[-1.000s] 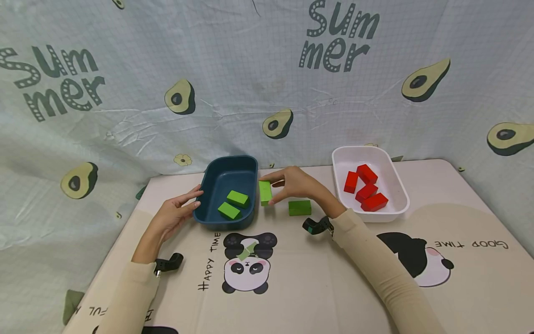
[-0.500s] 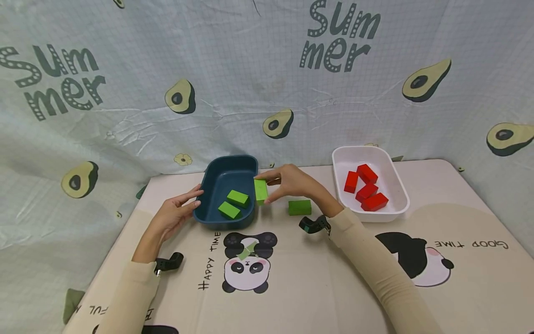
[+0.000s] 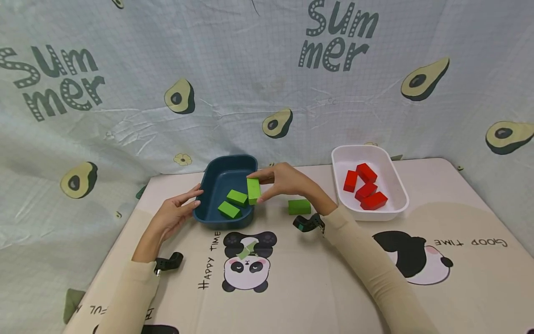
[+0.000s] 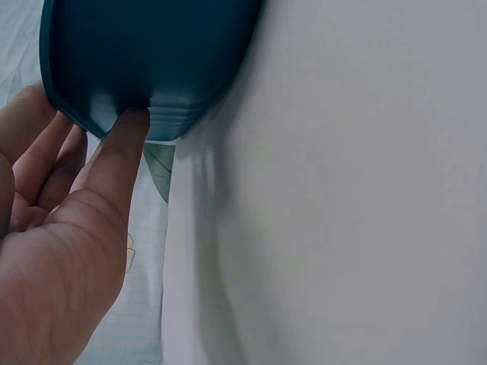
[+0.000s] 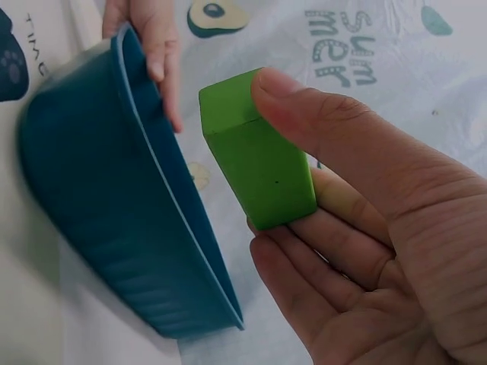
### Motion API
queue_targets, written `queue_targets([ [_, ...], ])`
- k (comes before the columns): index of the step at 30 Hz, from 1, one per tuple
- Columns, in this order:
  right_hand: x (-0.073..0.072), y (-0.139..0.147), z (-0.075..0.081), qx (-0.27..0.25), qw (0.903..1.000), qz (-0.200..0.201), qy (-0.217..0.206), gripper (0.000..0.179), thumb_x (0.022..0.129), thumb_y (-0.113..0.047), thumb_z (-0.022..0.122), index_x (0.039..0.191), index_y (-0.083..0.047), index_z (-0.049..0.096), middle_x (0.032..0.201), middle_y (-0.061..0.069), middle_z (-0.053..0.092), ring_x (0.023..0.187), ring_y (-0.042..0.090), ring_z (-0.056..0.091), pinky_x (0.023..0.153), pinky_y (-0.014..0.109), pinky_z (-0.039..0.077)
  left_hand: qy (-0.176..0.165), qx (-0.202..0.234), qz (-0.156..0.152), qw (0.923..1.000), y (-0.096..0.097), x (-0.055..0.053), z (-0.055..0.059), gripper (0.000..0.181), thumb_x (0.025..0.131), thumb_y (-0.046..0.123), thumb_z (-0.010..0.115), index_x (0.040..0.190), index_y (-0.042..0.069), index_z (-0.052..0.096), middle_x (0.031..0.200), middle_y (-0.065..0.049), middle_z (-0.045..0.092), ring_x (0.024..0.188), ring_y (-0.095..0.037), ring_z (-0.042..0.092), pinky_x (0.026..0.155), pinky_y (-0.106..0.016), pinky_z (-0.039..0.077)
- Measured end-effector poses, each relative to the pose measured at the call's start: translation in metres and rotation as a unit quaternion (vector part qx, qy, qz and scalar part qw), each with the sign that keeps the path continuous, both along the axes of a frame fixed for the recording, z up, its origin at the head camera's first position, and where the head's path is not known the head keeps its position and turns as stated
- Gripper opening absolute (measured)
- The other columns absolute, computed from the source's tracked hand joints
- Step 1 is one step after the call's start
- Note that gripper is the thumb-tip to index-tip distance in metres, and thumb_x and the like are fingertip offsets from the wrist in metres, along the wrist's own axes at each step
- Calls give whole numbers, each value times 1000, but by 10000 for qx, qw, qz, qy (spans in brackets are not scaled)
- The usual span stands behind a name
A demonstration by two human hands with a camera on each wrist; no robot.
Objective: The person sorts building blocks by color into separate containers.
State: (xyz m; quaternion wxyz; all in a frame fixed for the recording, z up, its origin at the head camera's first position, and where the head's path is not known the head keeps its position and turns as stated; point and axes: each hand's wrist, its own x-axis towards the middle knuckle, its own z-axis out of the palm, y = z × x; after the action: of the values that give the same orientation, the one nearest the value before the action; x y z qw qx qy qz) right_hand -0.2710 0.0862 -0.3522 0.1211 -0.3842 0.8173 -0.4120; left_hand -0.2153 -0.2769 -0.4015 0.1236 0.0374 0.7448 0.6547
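Note:
A bright green block [image 3: 253, 191] is pinched between the thumb and fingers of my right hand [image 3: 288, 180], raised over the right rim of a dark blue container [image 3: 225, 225]. In the right wrist view the green block [image 5: 262, 156] is apart from the container's wall. Two more green blocks [image 3: 229, 210] lie inside the container. My left hand [image 3: 172, 214] holds the container's left rim; in the left wrist view a digit [image 4: 118, 156] presses the outer wall while other fingers are at the rim. One green block [image 3: 299, 207] lies on the table below my right wrist.
A white container [image 3: 396, 185] with several red blocks [image 3: 374, 201] stands at the back right. A patterned curtain [image 3: 233, 60] hangs behind the panda-print tablecloth [image 3: 300, 278]. Each wrist wears a small black camera [image 3: 308, 223].
My right hand has carried the green block left, from beside the blue container to over its right rim. My left hand has stayed at the left rim.

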Motion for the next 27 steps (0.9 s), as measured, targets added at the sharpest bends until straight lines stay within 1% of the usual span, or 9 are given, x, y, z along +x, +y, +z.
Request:
queue_targets([
  [5,-2,-3,3,-144,9997,78,-196,71,76,-23,92,140,-13,63,139,3,64,120,16,66,102,27,52,32,-54,26,10000,0,0,1,61,100,17,66,153,-1,41,169,0,21,153,-26,24,97,-15,50],
  [8,-2,-4,4,-249,9988,113,-405,71,76,-19,92,140,-11,63,138,4,64,120,16,66,101,26,52,36,-60,23,10000,1,0,2,61,100,16,66,153,-1,41,169,-1,21,153,-26,23,97,-15,50],
  [11,-3,-6,3,-293,9981,153,-524,70,76,-17,92,139,-10,63,138,5,64,121,16,65,102,25,52,34,-89,11,10000,1,1,3,61,100,16,66,153,-2,41,168,-1,20,153,-25,24,97,-14,50],
  [17,-5,-11,2,-314,9978,199,-552,71,75,-17,92,139,-10,63,139,4,64,121,16,65,101,25,52,15,-55,13,10000,2,2,4,62,101,16,66,153,-3,39,169,-1,20,152,-23,25,97,-14,50],
  [23,-7,-16,4,-240,9989,189,-362,71,76,-22,92,141,-13,63,139,2,64,118,14,67,101,25,52,7,-101,29,9999,1,3,5,61,101,16,65,153,-4,39,169,-1,20,153,-26,22,97,-13,49],
  [27,-9,-18,4,-238,9992,162,-295,69,77,-22,91,140,-14,63,137,2,65,114,13,68,100,26,53,-4,-67,36,10000,2,2,4,61,101,15,65,153,-3,40,168,-1,21,153,-26,24,97,-14,50],
])
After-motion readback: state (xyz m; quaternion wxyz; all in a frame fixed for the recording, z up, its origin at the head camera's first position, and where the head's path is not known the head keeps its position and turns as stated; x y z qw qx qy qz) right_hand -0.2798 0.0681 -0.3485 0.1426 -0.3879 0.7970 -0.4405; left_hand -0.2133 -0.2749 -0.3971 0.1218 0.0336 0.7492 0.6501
